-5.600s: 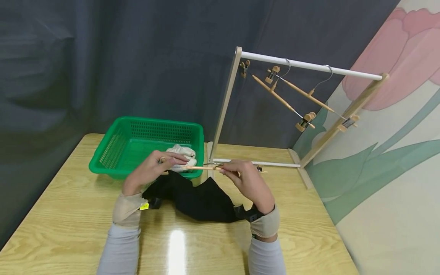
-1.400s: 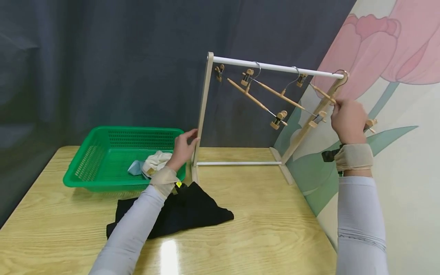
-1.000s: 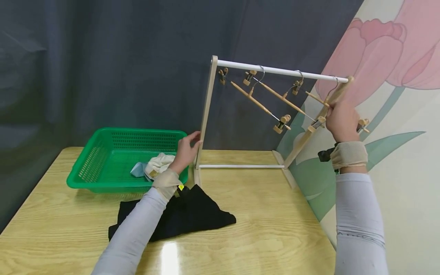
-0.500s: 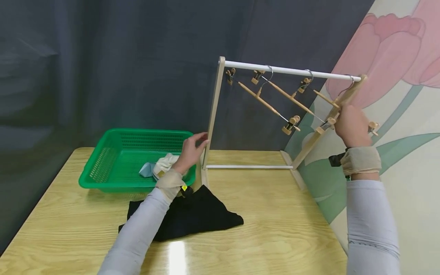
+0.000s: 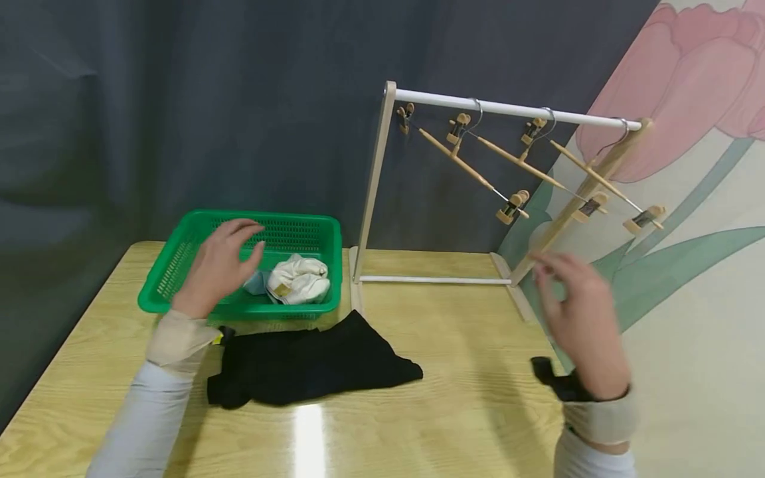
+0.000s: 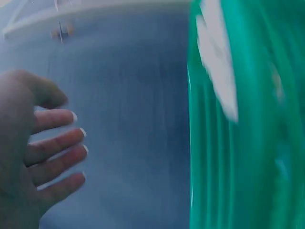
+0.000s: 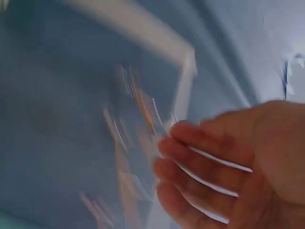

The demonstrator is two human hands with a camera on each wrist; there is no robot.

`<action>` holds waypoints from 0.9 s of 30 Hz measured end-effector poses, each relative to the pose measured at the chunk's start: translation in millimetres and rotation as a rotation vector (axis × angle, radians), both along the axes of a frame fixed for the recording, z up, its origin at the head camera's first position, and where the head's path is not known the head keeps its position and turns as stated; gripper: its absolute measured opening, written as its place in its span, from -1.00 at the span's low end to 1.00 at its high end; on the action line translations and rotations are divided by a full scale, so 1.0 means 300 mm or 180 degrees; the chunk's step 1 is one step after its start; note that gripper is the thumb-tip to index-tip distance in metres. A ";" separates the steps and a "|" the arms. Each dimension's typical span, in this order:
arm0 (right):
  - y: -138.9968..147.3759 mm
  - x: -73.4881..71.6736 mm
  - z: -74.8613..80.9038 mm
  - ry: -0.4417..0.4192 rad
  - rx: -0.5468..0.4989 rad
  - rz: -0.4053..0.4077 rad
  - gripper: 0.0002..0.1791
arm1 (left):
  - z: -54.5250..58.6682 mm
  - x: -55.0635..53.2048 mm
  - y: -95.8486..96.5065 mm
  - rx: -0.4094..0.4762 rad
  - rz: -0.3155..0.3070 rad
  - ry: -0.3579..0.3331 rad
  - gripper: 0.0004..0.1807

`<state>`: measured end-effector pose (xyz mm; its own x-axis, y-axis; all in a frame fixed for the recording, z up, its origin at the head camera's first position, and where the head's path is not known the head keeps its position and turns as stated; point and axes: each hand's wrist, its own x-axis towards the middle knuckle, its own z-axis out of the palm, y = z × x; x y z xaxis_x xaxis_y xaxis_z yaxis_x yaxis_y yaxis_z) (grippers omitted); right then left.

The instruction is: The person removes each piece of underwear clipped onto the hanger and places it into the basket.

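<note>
My left hand [image 5: 218,265] hovers over the left part of the green basket [image 5: 337,259], fingers parted and holding nothing. In the left wrist view its spread fingers [image 6: 57,160] show beside the basket wall. My right hand [image 5: 580,309], blurred, is in the air below the right end of the rack, its fingers relaxed around nothing. Three wooden clip hangers hang from the white rail [image 5: 514,109]: one on the left [image 5: 457,159], a middle one [image 5: 522,162] and a right one [image 5: 592,169]. A black cloth garment [image 5: 317,365] lies folded on the table in front of the basket.
Inside the basket are a white cloth item [image 5: 299,279] and a light blue one [image 5: 257,283]. The rack's left post [image 5: 373,186] stands just right of the basket. A painted wall [image 5: 705,299] borders the table's right side; a dark curtain [image 5: 251,106] hangs behind.
My right hand has let go of the right hanger, now hanging on the rail, and come down. My left hand has left the rack's post and moved left over the basket.
</note>
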<state>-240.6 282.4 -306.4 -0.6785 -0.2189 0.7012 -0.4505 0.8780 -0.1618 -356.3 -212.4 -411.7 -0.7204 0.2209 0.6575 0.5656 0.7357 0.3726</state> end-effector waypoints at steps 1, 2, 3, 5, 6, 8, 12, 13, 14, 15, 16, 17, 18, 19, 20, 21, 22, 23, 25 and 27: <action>-0.060 0.009 -0.062 -0.0223 0.0046 0.0231 -0.79 | -0.003 0.013 -0.048 -0.0104 0.0195 0.0152 -0.67; -0.125 0.013 -0.126 -0.0496 0.0087 0.0446 -0.82 | -0.009 0.024 -0.093 -0.0159 0.0367 0.0261 -0.68; -0.193 0.012 -0.192 -0.0801 0.0114 0.0676 -0.83 | -0.016 0.034 -0.133 -0.0164 0.0503 0.0309 -0.69; -0.332 0.007 -0.317 -0.1406 0.0115 0.1129 -0.80 | -0.040 0.053 -0.200 -0.0115 0.0686 0.0225 -0.68; -0.401 0.005 -0.372 -0.1664 0.0105 0.1313 -0.76 | -0.056 0.060 -0.228 -0.0073 0.0736 0.0137 -0.67; -0.523 0.003 -0.467 -0.2026 0.0165 0.1547 -0.64 | -0.091 0.070 -0.271 0.0031 0.0784 -0.0053 -0.64; -0.682 0.000 -0.576 -0.2585 0.0520 0.1309 -0.31 | -0.179 0.080 -0.318 0.0316 0.0808 -0.0379 -0.60; -0.709 -0.009 -0.593 -0.2687 0.0580 0.1131 -0.24 | -0.197 0.076 -0.326 0.0404 0.0817 -0.0426 -0.59; -0.730 -0.019 -0.607 -0.2800 0.0605 0.0950 -0.17 | -0.214 0.071 -0.331 0.0490 0.0837 -0.0483 -0.58; -0.749 -0.029 -0.617 -0.2912 0.0634 0.0747 -0.09 | -0.229 0.067 -0.334 0.0589 0.0839 -0.0542 -0.56; -0.768 -0.037 -0.630 -0.2977 0.0668 0.0526 -0.02 | -0.245 0.064 -0.335 0.0674 0.0845 -0.0614 -0.54; -0.787 -0.043 -0.641 -0.3016 0.0667 0.0317 0.05 | -0.258 0.061 -0.336 0.0756 0.0844 -0.0665 -0.52; -0.807 -0.046 -0.654 -0.2971 0.0682 0.0109 0.11 | -0.268 0.059 -0.339 0.0844 0.0844 -0.0717 -0.50; -0.827 -0.047 -0.670 -0.2845 0.0742 -0.0094 0.15 | -0.275 0.060 -0.343 0.0921 0.0853 -0.0776 -0.48; -0.849 -0.046 -0.680 -0.2673 0.0856 -0.0301 0.17 | -0.279 0.064 -0.348 0.0990 0.0858 -0.0826 -0.45; -0.872 -0.044 -0.691 -0.2485 0.0957 -0.0519 0.16 | -0.282 0.068 -0.354 0.1043 0.0855 -0.0854 -0.42; -0.892 -0.042 -0.703 -0.2296 0.1031 -0.0709 0.11 | -0.284 0.072 -0.361 0.1077 0.0869 -0.0867 -0.39; -0.907 -0.040 -0.711 -0.2161 0.1063 -0.0841 0.05 | -0.284 0.078 -0.368 0.1119 0.0885 -0.0882 -0.36; -0.927 -0.040 -0.720 -0.1984 0.1112 -0.0992 -0.10 | -0.282 0.088 -0.381 0.1200 0.0940 -0.0907 -0.31; -0.932 -0.048 -0.718 -0.2044 0.1017 -0.0907 -0.24 | -0.280 0.095 -0.393 0.1260 0.0999 -0.0949 -0.28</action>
<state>-255.1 2.7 -521.8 -0.9915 -0.1002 0.0831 -0.1034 0.9941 -0.0341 -327.7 -330.2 -495.8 -0.8781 -0.2540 0.4054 0.1718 0.6235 0.7627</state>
